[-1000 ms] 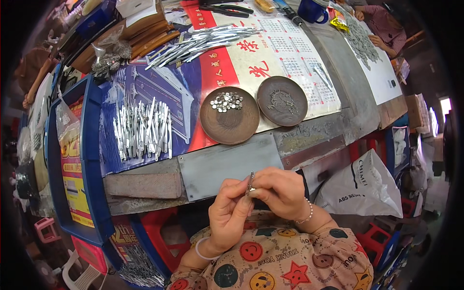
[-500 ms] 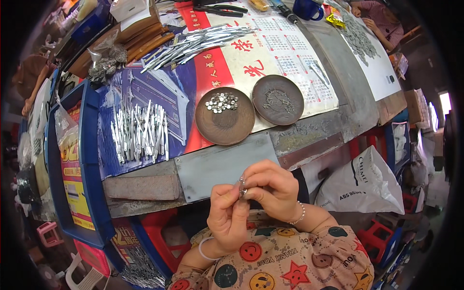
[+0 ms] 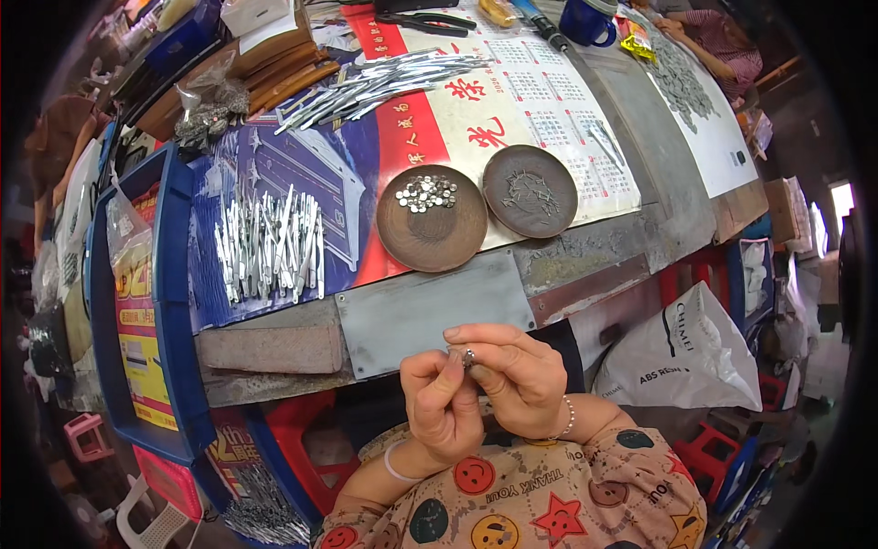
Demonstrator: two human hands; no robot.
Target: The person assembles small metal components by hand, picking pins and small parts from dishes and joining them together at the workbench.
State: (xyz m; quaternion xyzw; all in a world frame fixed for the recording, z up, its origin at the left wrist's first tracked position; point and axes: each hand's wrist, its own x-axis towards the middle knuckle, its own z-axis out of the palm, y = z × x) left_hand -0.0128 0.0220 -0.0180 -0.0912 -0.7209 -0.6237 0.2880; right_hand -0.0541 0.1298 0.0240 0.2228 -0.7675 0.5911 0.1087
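Note:
Both of my hands are closed, fingertips meeting over the table's near edge. My left hand (image 3: 441, 404) and my right hand (image 3: 523, 382) pinch a small shiny metal part (image 3: 468, 358) between them. Fingers cover most of it, so its exact kind cannot be made out. Just beyond lies a flat grey metal plate (image 3: 434, 316). Past that stands a round brown dish (image 3: 430, 247) with small silver discs (image 3: 426, 193) grouped inside. To its right, a second, darker dish (image 3: 512, 217) holds thin metal pins (image 3: 532, 192).
Flat silver strips (image 3: 272, 245) lie at left, with another pile of strips (image 3: 375, 87) farther back. A wooden block (image 3: 270, 349) rests along the near edge. A blue tray (image 3: 172, 311) stands far left, a white sack (image 3: 690, 357) at right. Another person (image 3: 722, 50) sits at the far right.
My fingers have shifted around the small metal part, and less of it shows now. My right fingers have straightened over the top. The view has moved slightly.

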